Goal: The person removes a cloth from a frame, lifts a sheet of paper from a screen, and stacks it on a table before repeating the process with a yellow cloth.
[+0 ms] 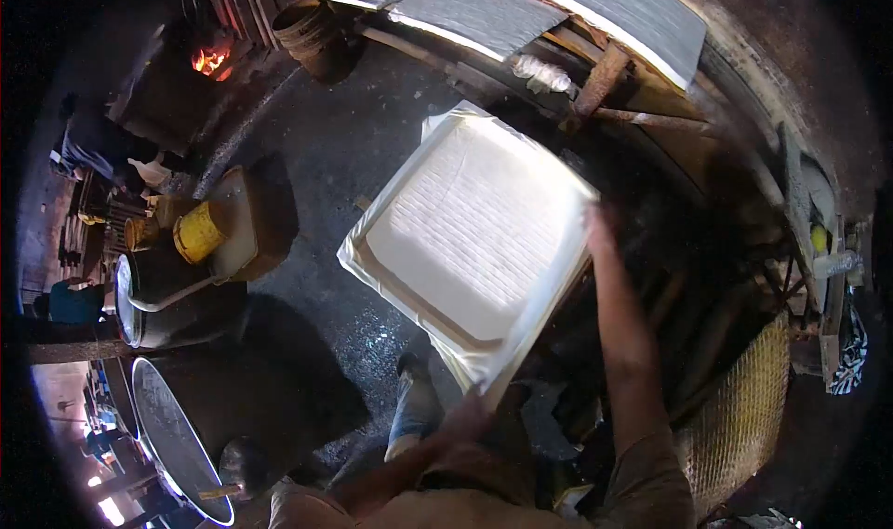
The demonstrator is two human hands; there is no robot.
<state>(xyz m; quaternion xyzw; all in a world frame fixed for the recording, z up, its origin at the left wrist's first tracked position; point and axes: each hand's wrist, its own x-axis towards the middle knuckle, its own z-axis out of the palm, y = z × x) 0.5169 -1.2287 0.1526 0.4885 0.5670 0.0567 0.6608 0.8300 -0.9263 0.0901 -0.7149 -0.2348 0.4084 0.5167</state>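
Observation:
A square tray [474,222] lined with white cloth is in front of me, turned at an angle, with its cloth draped over the rims. Its pale inner surface shows fine ridges, and a shadow falls across the near part. At the tray's right corner, my right hand [596,227] is closed on the rim and cloth, arm stretched forward. My left hand [471,417], dark and a little blurred, grips the near corner. The fingers of both hands are partly hidden, and what bears the tray from below is hard to see.
Large metal vats [172,436] stand at left, with a ladle [244,469] by one. Beyond them are a yellow bucket [200,231] and a tub [244,218]. Fire [210,61] burns far left near a bucket [307,32]. Grey panels [474,13] lie ahead; a woven mat [739,417] leans right.

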